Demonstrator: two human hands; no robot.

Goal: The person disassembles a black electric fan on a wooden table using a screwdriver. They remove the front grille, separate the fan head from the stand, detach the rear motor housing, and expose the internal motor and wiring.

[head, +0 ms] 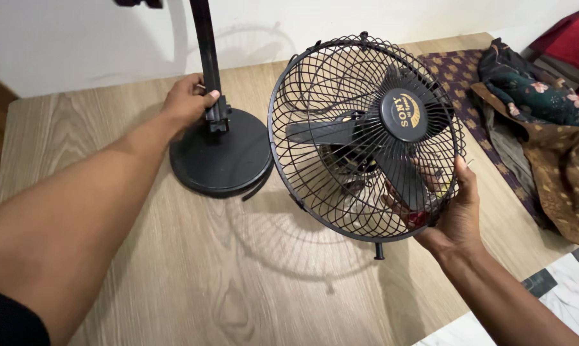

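My right hand (453,211) grips the lower right edge of a black fan head (365,138), a round wire cage with dark blades and a round centre cap, held upright just above the wooden floor. My left hand (188,99) is closed around the lower part of a black upright pole (205,57). The pole rises from a round black base (220,157) that rests flat on the floor, just left of the fan head. The top of the pole runs out of view.
Wood-grain floor (174,269) lies underneath, with a white wall (78,38) behind. Folded patterned cloths and garments (539,122) are piled at the right. A marble-patterned surface (559,301) shows at the bottom right corner.
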